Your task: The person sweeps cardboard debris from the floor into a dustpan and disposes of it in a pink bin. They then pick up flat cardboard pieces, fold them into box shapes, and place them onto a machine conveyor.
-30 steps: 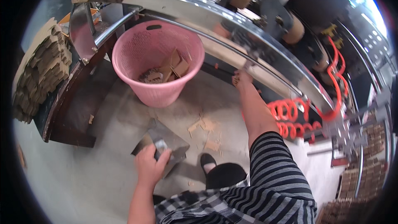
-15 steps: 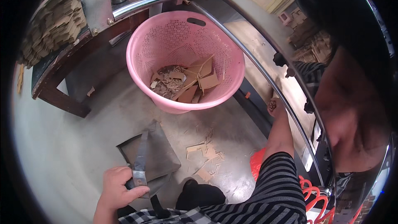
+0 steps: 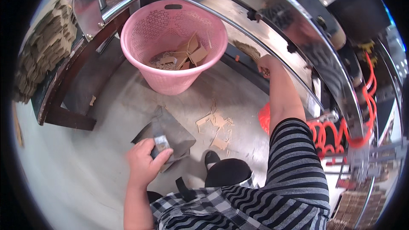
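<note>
Head view: left hand (image 3: 142, 162) grasps a grey dustpan (image 3: 177, 132) by its handle (image 3: 162, 143); right hand (image 3: 269, 64) clenches a brown bristly bundle (image 3: 248, 51). Floor-strewn cardboard scraps (image 3: 220, 143) lie near a pink perforated basket (image 3: 172, 81).

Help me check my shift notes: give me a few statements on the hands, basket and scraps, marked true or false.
1. The left hand holds the grey dustpan. True.
2. The pink basket is empty. False: cardboard scraps lie in it.
3. Light-brown bits lie on the floor, right of the dustpan. True.
4. The right hand is inside the basket. False: it is outside, to the basket's right, closed around a brown bundle.
</note>
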Demonstrator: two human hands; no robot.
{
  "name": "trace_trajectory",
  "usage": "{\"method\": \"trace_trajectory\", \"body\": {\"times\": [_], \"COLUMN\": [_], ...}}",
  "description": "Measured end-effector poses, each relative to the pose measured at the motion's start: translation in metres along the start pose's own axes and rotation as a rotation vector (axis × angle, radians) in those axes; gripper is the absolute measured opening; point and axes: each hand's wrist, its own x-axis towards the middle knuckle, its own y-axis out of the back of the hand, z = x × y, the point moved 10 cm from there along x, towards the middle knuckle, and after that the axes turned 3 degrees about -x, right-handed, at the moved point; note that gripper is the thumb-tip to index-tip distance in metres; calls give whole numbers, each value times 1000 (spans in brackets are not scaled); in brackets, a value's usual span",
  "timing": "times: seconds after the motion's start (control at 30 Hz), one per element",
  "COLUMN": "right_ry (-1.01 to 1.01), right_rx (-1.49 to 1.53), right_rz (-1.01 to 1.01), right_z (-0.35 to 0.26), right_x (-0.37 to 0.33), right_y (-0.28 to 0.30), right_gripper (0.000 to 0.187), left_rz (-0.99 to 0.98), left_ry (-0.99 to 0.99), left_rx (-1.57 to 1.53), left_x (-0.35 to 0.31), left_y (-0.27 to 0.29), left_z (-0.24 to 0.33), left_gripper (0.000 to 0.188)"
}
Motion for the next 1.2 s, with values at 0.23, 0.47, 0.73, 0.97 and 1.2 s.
{"method": "trace_trajectory", "body": {"times": [0.23,0.47,0.73,0.97,1.2], "right_ry": [-64,278,34,-12,-57], "right_rx": [221,1306,982,1009,1177], "right_rz": [81,58,8,69,311], "right_z": [40,134,346,346,286], "right_x": [-140,-237,-396,-322,-138], "right_y": [17,-169,-304,-352,-366], "right_gripper": [17,25,74,74,75], "left_rz": [-50,-48,-26,-43,-30], "left_ry": [46,-6,-83,-54,-11], "left_rx": [-1,37,88,5,-6], "left_x": [1,-4,-1,2,6], "left_y": [4,13,17,0,3], "left_z": [-13,-19,-12,-1,-12], "left_gripper": [41,48,35,33,30]}}
